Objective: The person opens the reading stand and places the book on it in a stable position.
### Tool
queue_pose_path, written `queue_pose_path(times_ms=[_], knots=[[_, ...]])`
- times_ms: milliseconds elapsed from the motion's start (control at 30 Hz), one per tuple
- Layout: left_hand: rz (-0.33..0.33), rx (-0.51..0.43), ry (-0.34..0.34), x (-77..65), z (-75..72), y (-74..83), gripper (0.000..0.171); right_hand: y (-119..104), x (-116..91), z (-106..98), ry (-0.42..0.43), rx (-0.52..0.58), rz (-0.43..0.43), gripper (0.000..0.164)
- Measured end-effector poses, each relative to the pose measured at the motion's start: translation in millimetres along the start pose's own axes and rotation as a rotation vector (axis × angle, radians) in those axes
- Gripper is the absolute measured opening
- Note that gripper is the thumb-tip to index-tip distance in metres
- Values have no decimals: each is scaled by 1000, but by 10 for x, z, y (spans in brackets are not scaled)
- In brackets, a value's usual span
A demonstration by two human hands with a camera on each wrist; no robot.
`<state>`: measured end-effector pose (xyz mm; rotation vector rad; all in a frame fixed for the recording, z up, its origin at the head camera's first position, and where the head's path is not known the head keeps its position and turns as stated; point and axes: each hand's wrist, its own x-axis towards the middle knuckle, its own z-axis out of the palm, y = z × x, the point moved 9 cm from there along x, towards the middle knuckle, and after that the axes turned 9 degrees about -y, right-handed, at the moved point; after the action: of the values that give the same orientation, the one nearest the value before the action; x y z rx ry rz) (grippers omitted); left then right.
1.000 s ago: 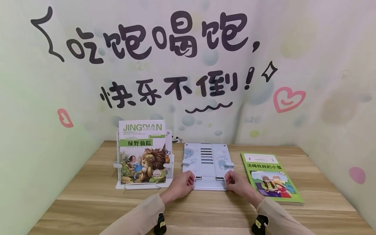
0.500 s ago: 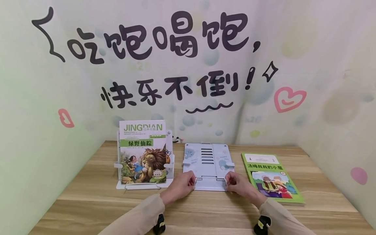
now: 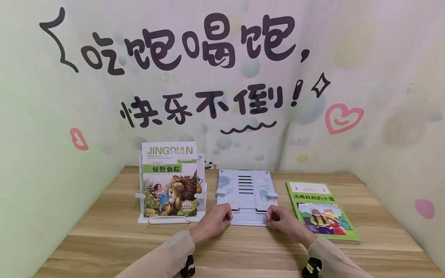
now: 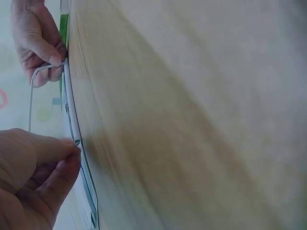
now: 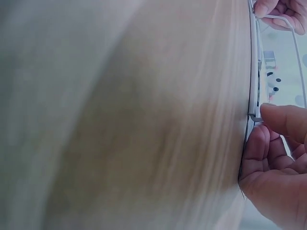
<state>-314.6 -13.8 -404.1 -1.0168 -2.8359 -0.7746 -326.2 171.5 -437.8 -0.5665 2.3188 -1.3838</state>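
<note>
Slightly, the wire (image 4: pixel 30 108) has shifted over the last second: in the head view its crossbar sits a little closer to the near edge of the stand (image 3: pixel 247 200) than before. I read that as the wire being swung on its legs while the stand stays put. The change is small, so I judge this work to be only partway along.

Nearest me, the left hand (image 3: pixel 216 220) pinches the wire's left leg between thumb and fingers (image 4: pixel 60 147), and the right hand (image 3: pixel 283 221) pinches the right leg likewise. From the wrist views I see the wire standing up off the stand as a squared loop. The stand itself lies flat on the bench (image 3: pixel 94 239) between the hands, its side clips (image 3: pixel 272 195) just beyond them.

Rightward, the green book (image 3: pixel 326 216) lies so near that the right wrist covers its close corner in my head view; I can't tell whether they touch. Leftward, the other stand (image 3: pixel 143 220) props up the lion book (image 3: pixel 169 185), its base just beside the left hand, leaving little sideways room. Farthest off, the lettered wall (image 3: pixel 379 65) obstructs nothing.
</note>
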Motion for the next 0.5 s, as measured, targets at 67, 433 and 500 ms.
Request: queue_pose_path(times_ms=[67,433,500], knots=[[1,-34,-15,3,-2,-16,22,-2,4,0,-4,-5,-1,14],[-205,-538,103,126,-181,-344,20,60,-42,-363,180,43,90,21],[-243,-546,185,166,-265,-391,19,51,-34,-500,279,60,109,22]])
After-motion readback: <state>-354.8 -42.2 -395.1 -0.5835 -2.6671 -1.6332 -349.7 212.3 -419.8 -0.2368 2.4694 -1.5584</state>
